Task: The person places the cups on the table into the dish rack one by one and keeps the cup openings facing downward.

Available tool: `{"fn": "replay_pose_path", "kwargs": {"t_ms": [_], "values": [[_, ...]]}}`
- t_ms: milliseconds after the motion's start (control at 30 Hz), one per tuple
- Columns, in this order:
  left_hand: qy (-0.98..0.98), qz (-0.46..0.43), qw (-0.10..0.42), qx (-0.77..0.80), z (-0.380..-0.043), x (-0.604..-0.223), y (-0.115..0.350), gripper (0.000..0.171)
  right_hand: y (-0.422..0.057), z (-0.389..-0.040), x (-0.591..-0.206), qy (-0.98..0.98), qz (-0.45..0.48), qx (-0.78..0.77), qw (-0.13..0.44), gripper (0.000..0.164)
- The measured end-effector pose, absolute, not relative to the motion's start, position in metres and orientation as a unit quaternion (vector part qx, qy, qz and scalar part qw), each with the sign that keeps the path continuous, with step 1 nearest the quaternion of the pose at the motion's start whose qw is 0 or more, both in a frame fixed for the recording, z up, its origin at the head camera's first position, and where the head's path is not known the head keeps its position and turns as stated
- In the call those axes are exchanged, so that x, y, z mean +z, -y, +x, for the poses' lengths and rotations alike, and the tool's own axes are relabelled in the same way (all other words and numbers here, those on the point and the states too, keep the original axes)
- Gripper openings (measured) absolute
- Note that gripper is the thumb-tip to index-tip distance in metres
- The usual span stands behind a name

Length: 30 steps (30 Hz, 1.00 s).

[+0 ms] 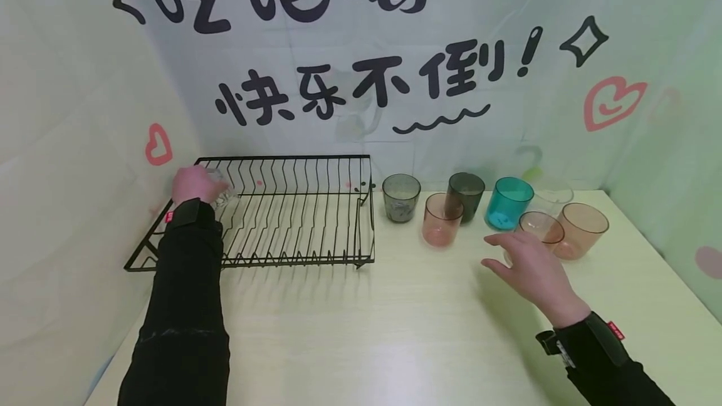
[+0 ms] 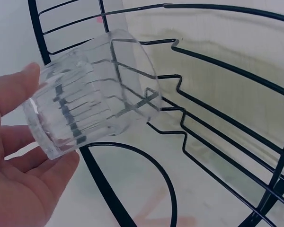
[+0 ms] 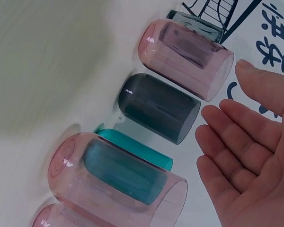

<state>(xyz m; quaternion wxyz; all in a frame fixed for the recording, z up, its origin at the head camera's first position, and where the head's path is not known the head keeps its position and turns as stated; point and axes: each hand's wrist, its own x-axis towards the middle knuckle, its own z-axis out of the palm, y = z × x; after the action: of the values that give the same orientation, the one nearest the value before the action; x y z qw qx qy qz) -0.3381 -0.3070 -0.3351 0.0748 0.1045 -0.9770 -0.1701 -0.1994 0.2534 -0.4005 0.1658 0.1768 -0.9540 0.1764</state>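
Your left grip [image 1: 194,185] held one clear glass [image 2: 83,101] at the rack [image 1: 293,261]. Your right grip [image 1: 536,274], wide, hung near a pink glass [image 1: 543,226] on the bench [image 1: 383,331].

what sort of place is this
Probably a tabletop made up as a kitchen or dining corner: a black wire dish rack and coloured tumblers stand on a pale table, with a printed backdrop behind them.

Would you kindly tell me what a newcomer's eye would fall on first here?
Probably the bold black Chinese lettering across the white backdrop. Next, the vivid teal tumbler right of the wire rack, then the clear tumbler held by the left hand at the rack's left end.
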Motion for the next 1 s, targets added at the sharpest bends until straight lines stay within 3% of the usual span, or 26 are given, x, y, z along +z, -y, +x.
{"fn": "replay_pose_path", "kwargs": {"t_ms": [600, 1000], "values": [[0.987, 0.089, 0.001, -0.137, -0.339, -0.321, 0.316, 0.044, -0.25, -0.201, -0.402, 0.956, 0.181, 0.171, 0.158, 0.039], [0.983, 0.092, 0.037, -0.155, -0.342, -0.323, 0.31, 0.037, -0.254, -0.201, -0.409, 0.954, 0.189, 0.169, 0.161, 0.036]]}}
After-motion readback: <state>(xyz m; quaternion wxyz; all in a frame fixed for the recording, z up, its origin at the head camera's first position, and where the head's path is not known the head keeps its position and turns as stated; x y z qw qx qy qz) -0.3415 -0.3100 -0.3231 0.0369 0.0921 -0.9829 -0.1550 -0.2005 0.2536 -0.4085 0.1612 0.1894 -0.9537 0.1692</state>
